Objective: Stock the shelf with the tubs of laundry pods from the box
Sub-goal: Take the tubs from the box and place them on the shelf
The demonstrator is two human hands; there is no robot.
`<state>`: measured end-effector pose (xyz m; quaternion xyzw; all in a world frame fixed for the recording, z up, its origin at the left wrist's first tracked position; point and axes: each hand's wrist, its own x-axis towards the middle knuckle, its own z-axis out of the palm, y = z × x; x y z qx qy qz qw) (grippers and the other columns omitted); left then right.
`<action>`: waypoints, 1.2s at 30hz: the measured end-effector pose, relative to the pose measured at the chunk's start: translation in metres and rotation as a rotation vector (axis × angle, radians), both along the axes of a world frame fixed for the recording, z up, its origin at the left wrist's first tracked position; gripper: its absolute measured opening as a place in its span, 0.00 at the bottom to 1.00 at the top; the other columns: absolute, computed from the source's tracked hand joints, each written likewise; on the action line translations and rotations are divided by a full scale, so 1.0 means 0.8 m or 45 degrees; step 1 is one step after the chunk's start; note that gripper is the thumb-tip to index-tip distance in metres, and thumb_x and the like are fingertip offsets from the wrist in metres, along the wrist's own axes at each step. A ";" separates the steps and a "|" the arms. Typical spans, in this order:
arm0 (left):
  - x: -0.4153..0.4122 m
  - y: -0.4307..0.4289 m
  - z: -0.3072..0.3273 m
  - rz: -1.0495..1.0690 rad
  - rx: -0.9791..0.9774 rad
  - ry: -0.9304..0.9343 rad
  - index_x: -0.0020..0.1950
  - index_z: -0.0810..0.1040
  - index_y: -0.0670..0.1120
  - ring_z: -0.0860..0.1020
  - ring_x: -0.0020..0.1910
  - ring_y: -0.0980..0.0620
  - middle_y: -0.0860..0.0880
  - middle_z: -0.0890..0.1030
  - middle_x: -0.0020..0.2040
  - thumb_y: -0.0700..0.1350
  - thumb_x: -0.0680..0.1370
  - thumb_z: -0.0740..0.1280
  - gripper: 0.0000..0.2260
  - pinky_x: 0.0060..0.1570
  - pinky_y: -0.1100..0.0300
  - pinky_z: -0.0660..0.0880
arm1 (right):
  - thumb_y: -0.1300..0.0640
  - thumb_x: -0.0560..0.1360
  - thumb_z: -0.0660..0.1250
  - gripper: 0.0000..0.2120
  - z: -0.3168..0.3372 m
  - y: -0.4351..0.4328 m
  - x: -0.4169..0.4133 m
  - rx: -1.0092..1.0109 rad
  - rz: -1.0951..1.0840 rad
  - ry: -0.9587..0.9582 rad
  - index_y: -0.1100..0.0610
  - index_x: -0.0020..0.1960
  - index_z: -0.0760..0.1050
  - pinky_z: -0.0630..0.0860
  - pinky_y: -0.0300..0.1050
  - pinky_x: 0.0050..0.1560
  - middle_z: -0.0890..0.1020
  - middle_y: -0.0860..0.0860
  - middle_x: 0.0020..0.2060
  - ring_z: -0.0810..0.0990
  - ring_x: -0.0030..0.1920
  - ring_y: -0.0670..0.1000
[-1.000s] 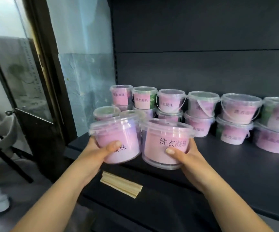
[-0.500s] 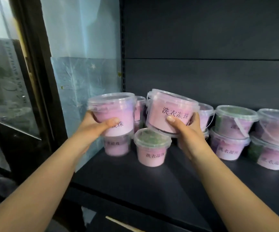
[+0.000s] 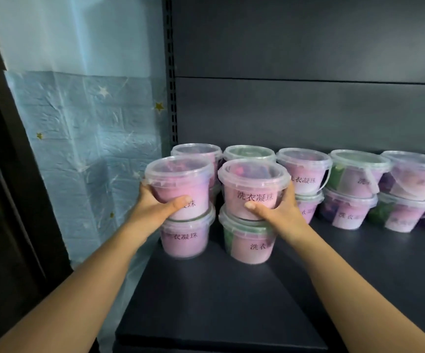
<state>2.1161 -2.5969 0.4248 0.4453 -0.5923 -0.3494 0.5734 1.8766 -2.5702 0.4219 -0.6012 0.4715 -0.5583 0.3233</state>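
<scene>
Both held tubs (image 3: 181,184) now atop front-row tubs (image 3: 184,238).

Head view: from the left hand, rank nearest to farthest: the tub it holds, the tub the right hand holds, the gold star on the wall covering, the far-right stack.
1. Tub in the left hand, pink: gripped.
2. Tub in the right hand, labelled: just to its right.
3. Gold star: up on the blue wall covering.
4. Far-right stack: along the shelf.
</scene>
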 end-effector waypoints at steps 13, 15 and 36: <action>-0.003 0.007 -0.025 0.000 -0.016 -0.158 0.65 0.56 0.51 0.69 0.61 0.55 0.53 0.68 0.62 0.60 0.48 0.71 0.49 0.64 0.57 0.66 | 0.34 0.49 0.77 0.46 -0.017 0.002 -0.010 -0.081 0.071 -0.054 0.39 0.63 0.61 0.74 0.48 0.62 0.74 0.45 0.62 0.75 0.62 0.44; -0.003 0.008 -0.027 0.032 -0.002 -0.211 0.68 0.55 0.49 0.69 0.60 0.54 0.54 0.68 0.60 0.60 0.47 0.71 0.52 0.62 0.57 0.66 | 0.38 0.52 0.77 0.46 -0.017 0.002 -0.011 -0.106 0.059 -0.031 0.42 0.65 0.60 0.75 0.43 0.61 0.73 0.44 0.63 0.75 0.61 0.42; -0.007 0.029 -0.024 0.116 0.002 -0.398 0.69 0.59 0.51 0.68 0.67 0.50 0.49 0.69 0.68 0.65 0.54 0.71 0.48 0.68 0.48 0.65 | 0.40 0.61 0.71 0.37 -0.018 0.022 0.001 -0.126 -0.176 0.062 0.49 0.66 0.65 0.72 0.34 0.59 0.76 0.44 0.60 0.74 0.60 0.40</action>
